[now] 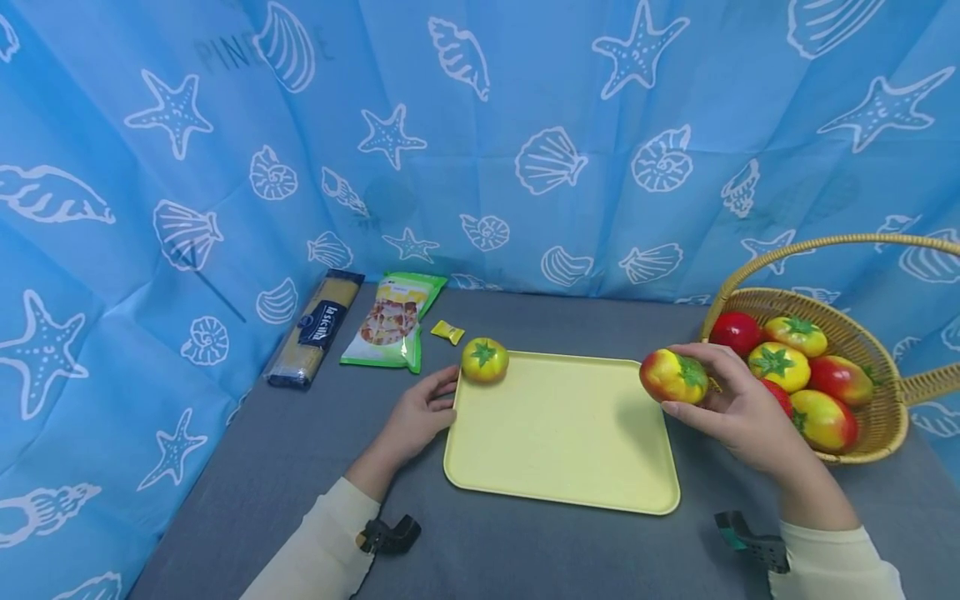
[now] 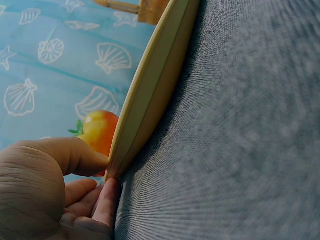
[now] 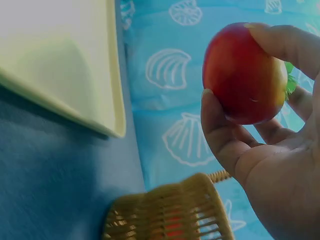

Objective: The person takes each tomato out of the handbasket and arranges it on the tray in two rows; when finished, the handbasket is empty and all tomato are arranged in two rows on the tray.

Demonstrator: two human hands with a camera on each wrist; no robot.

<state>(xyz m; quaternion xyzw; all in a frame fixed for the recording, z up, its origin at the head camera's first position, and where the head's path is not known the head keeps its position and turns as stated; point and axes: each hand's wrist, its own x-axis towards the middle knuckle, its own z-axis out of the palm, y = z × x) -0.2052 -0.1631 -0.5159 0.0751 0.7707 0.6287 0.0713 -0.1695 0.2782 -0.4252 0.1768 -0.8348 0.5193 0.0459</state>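
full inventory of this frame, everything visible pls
tray: 1, pale yellow, table centre
tomato on tray: 1, yellow-green, tray's far left corner
held tomato: 1, red-yellow, above tray's right edge
basket: 1, wicker, right of tray
basket tomatoes: at least 5 showing, red and yellow, inside basket
spaghetti pack: 1, dark label, far left
snack bag: 1, green, beside spaghetti pack
candy: 1, yellow, right of snack bag
table: 1, grey
curtain: blue, shell print, backdrop
left hand: pinches tray's left edge
right hand: grips held tomato
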